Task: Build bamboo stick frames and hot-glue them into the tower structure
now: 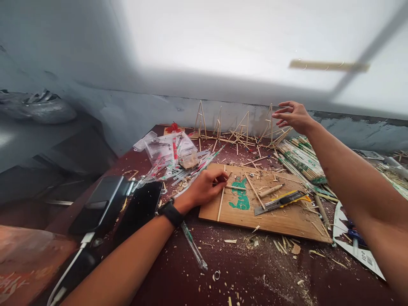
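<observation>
My left hand (213,187), with a dark band on its wrist, rests at the left of a wooden board (191,214). Its fingers are pinched around a thin wooden stick (236,187) that points right over a green figure (240,199). A second stick (219,206) runs below the same hand down to the board's front edge. My right hand (295,115) is raised at the back, fingers apart, holding nothing visible. It is close to an upright stick frame (270,123); whether they touch I cannot tell. A yellow cutter knife (280,202) and another stick (254,189) lie on the board.
More stick frames (200,121) stand along the wall. Packs of sticks (301,161) lie back right, plastic packaging (172,148) back left. Two phones (98,204) and a white cable (73,259) lie at left. Wood shavings cover the table (178,280).
</observation>
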Demonstrator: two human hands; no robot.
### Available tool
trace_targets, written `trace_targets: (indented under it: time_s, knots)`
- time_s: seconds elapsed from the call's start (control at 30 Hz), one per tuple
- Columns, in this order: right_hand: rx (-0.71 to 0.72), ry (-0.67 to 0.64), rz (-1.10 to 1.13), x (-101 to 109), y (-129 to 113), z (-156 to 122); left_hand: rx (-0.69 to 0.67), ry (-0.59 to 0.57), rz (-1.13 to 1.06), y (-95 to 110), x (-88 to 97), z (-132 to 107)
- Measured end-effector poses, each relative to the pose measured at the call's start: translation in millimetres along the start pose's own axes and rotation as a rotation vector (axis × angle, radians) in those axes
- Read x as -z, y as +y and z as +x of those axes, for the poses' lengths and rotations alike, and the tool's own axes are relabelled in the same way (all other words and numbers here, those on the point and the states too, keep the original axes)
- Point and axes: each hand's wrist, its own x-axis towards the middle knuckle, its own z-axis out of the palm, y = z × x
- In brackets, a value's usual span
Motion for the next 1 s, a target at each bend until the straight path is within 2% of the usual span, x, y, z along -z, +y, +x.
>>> trace_targets:
  time_s: [0.17, 0.27, 0.33, 0.4, 0.53, 0.7, 0.83, 1.0]
  knots:
    - [0.286, 0.229, -0.171, -6, -19, -1, -0.002, 0.001, -0.005, -1, -0.5, 0]
    - [0.411, 0.228, -0.255, -24, -32, -4, 0.001, 0.004, -0.009, -1, 0.0, -1]
    - [0.447, 0.155, -0.330, -39, -39, -7, 0.003, 0.004, -0.009, -1, 0.3, -1]
    - [0.424, 0.047, -0.468, -52, -42, -11, 0.006, -0.002, -0.010, -1, 0.6, -2]
    - [0.277, -0.108, -0.667, -69, -34, -19, 0.017, -0.015, -0.011, -1, 1.2, -2]
    - [0.201, -0.188, -0.741, -74, -15, -27, 0.031, -0.026, -0.014, -1, 1.2, -2]
    - [0.168, -0.257, -0.791, -76, -10, -30, 0.031, -0.013, -0.001, -1, 0.0, -2]
    - [0.075, -0.422, -0.860, -87, 2, -33, 0.032, -0.025, -0.014, 0, 0.0, -2]
